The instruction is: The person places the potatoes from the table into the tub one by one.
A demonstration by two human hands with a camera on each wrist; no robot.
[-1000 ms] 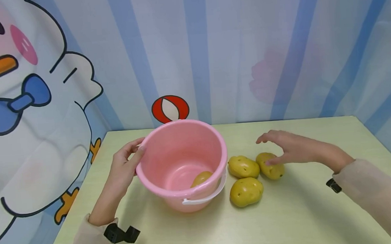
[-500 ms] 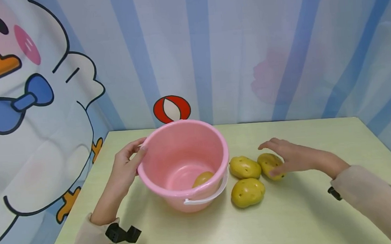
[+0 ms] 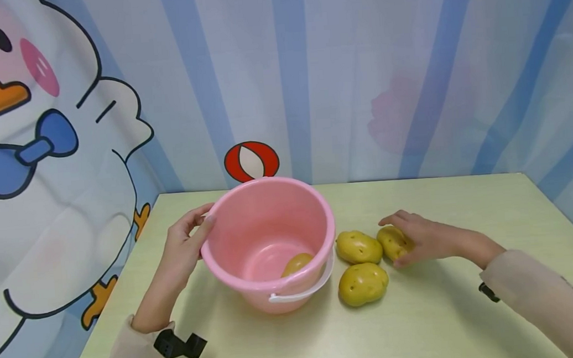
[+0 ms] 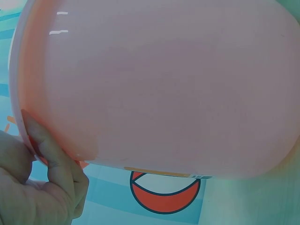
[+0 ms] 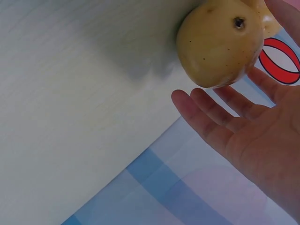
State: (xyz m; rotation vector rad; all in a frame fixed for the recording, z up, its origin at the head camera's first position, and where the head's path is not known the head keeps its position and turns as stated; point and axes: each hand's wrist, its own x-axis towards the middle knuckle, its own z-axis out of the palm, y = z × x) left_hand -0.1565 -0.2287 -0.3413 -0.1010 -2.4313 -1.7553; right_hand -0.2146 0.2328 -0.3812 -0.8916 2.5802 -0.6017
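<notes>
A pink bucket leans a little toward me on the table, one potato lying inside it. My left hand pinches the bucket's rim at its left side, thumb over the edge; the left wrist view shows the fingers behind the rim beside the wall. To the right of the bucket, my right hand reaches over the rightmost potato, thumb on the near side and fingers on the far side. In the right wrist view this potato sits right at the extended fingertips.
Two more potatoes, one farther and one nearer, lie between the bucket and my right hand. The bucket's white handle hangs down its front right. A striped cartoon curtain stands behind the table.
My right hand has come down and closer around the rightmost potato. The left hand and bucket keep their places.
</notes>
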